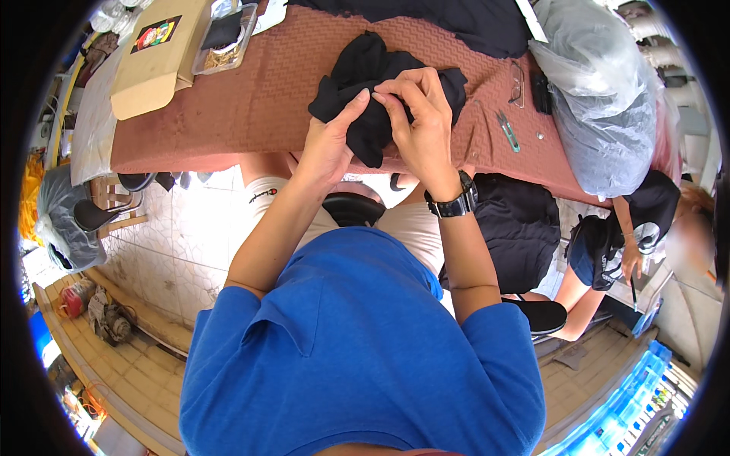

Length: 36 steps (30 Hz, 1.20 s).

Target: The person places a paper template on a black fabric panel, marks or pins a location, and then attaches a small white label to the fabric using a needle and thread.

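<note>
A bunched piece of black cloth (363,57) rests near the front edge of a table with a brown textured cover (281,99). My left hand (328,148) grips the cloth's near left side, thumb pointing up along it. Over the same cloth, my right hand (424,125) has its thumb and forefinger pinched together beside the left thumb tip. Whatever lies in that pinch is too small to make out. A black watch (454,199) is on my right wrist.
Thread snips (507,132), eyeglasses (517,85) and a stuffed plastic bag (601,99) lie to the right. At left are a cardboard box (144,76) and a clear container (243,38). Black fabric (517,228) hangs beside my right knee; another person (608,243) sits beyond it.
</note>
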Each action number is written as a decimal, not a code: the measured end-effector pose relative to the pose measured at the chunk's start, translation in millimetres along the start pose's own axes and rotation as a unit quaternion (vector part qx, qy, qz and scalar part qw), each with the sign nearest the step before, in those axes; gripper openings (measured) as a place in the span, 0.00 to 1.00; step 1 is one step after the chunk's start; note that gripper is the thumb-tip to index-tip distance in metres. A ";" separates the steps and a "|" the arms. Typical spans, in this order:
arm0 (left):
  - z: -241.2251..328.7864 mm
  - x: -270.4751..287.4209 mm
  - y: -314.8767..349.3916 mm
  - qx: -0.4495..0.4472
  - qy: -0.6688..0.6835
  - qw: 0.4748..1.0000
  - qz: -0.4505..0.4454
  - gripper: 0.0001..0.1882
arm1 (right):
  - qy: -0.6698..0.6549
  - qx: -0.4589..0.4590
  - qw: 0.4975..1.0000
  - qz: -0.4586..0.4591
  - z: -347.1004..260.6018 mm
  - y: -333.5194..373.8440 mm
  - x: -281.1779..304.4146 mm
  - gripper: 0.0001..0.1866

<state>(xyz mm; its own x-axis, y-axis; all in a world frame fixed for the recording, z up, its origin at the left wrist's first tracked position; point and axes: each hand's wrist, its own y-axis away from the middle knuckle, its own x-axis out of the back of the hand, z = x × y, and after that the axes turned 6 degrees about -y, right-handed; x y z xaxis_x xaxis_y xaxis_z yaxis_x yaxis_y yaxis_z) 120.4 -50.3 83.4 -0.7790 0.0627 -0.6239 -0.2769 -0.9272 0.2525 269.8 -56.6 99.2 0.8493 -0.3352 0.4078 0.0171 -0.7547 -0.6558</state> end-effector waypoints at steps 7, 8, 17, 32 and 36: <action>3.3 2.2 -3.2 0.053 0.048 0.997 0.010 0.23 | -0.205 0.002 0.973 0.107 -8.9 -16.8 21.1 0.03; 1.7 5.3 -5.5 0.061 0.064 0.996 0.005 0.24 | -0.288 -0.024 0.947 0.138 -17.7 -21.0 31.9 0.04; 3.4 2.5 -14.3 0.059 0.053 0.997 -0.015 0.26 | -0.332 0.106 0.922 0.167 -89.2 -32.2 174.6 0.05; 0.4 0.9 -17.3 0.038 0.058 0.997 -0.018 0.25 | -0.261 0.137 0.931 0.217 -106.0 -9.3 227.2 0.08; 6.2 0.1 -16.2 0.058 0.114 0.990 -0.051 0.27 | -0.298 0.136 0.924 0.196 -99.9 0.2 239.7 0.06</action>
<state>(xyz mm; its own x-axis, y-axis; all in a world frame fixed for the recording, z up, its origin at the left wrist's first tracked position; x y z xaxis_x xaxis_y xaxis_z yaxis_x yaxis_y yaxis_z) 121.3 -33.0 83.8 -0.5992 0.0571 -0.7986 -0.4216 -0.8704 0.2541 420.6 -193.4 260.2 0.9570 -0.1211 -0.2637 -0.2898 -0.4454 -0.8471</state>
